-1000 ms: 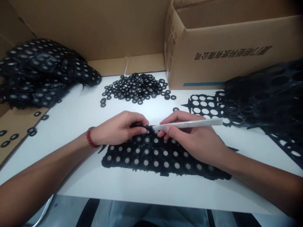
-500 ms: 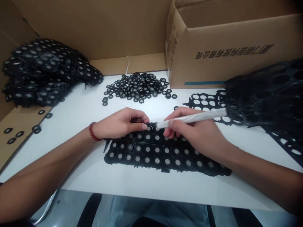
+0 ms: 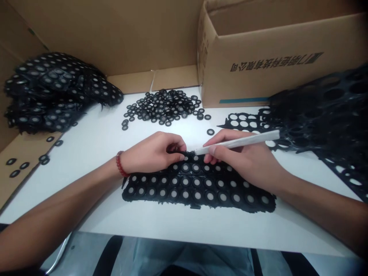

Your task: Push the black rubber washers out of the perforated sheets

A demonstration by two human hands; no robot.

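My right hand (image 3: 247,163) is closed around a thin white tool (image 3: 238,141), its tip at the far edge of the black rubber sheet (image 3: 198,188), while my left hand (image 3: 149,155) pinches that same edge beside it. The sheet looks soft, light and floppy, best held by its rim, and lies near the white table (image 3: 100,142)'s front edge. Loose rings (image 3: 165,107) are heaped by the far edge, beside a cardboard box (image 3: 273,57)

Ring sheet (image 3: 198,188) on table (image 3: 94,142); loose rings (image 3: 165,107) behind; box (image 3: 276,57) behind-right.
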